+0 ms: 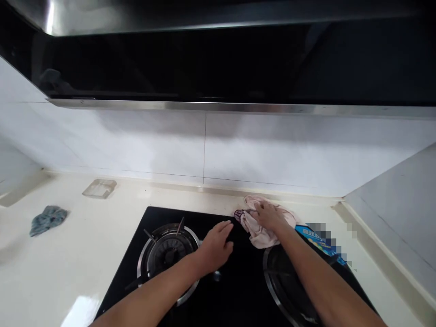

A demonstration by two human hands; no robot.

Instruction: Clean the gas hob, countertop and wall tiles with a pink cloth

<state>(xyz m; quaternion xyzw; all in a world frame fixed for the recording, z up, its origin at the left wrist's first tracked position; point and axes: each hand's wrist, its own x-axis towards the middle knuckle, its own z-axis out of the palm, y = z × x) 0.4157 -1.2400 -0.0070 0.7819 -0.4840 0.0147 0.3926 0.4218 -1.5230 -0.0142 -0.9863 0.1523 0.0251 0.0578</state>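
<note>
Head view, right hand: the right hand [270,217] lies palm down on the pale pink cloth [260,236], fingers bent over its folds; whether they pinch the fabric or only press on it, I cannot tell.
Pink cloth: bunched up, across the back edge of the black hob [235,290], partly on the worktop [85,236] behind it and reaching down to the rim of the right burner [269,284]; a dark purple patterned part [239,215] shows at its left end.
Left hand: the left hand [215,245] is above the hob between the two burners, fingers loosely extended and thumb apart, with nothing in its grasp; it is near the cloth but apart from it.
Left burner: the left burner [169,255] has a bright metal ring and dark pan supports, partly covered by the left forearm.
Blue label: a printed blue label [316,240] at the hob's back right corner, partly blurred out.
Worktop, left: a crumpled grey-blue rag [48,220] and, nearer the wall [153,145], a clear shallow tray [100,188].
Above: a dark range hood [218,63] with a metal lower edge.
</note>
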